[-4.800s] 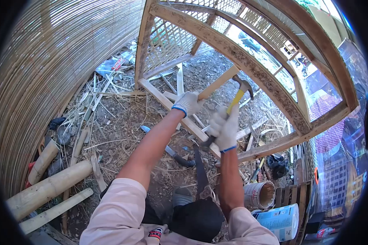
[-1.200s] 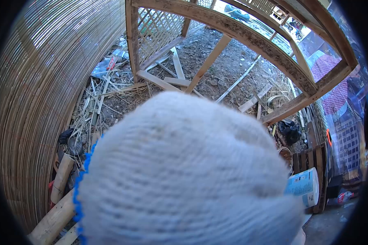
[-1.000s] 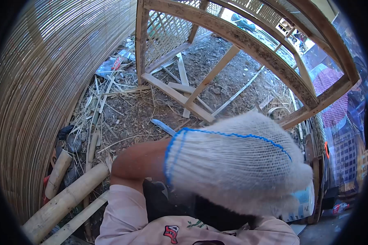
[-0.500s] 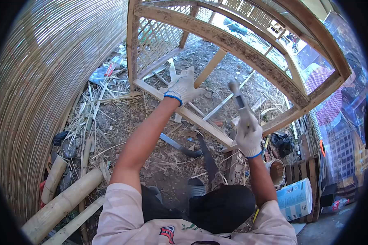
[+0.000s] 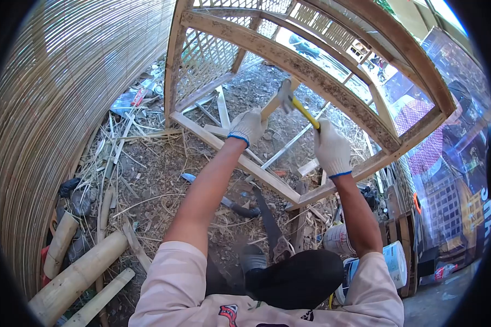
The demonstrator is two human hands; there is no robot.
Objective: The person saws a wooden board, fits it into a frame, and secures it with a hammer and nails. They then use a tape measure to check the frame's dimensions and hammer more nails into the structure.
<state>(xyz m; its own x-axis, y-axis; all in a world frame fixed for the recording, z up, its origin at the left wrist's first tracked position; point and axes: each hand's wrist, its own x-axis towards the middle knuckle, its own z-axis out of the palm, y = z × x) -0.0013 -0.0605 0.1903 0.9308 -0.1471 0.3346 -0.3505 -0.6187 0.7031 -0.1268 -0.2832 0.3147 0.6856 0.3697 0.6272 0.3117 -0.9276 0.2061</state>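
A wooden frame [image 5: 289, 48] with lattice sides stands before me. My left hand [image 5: 248, 127], in a white knit glove with a blue cuff, is wrapped round a short upright wooden slat [image 5: 271, 107] inside the frame. In my right hand [image 5: 333, 147], gloved the same way, is a hammer [image 5: 306, 113] with a yellow handle. The hammer's metal head is beside the upper part of the slat; whether they touch I cannot tell. Below the frame's lower rail [image 5: 262, 173], a handsaw [image 5: 268, 218] lies on the ground.
A bamboo screen [image 5: 76, 109] rises at the left. Bamboo poles [image 5: 79, 270] lie at the lower left. A white bucket [image 5: 395, 264] and a wooden crate [image 5: 408, 231] stand at the lower right. Straw and slat scraps litter the ground.
My left hand has closed round the slat from an open pose. My right hand has risen, with the hammer head now swung left toward the slat. The view has shifted slightly.
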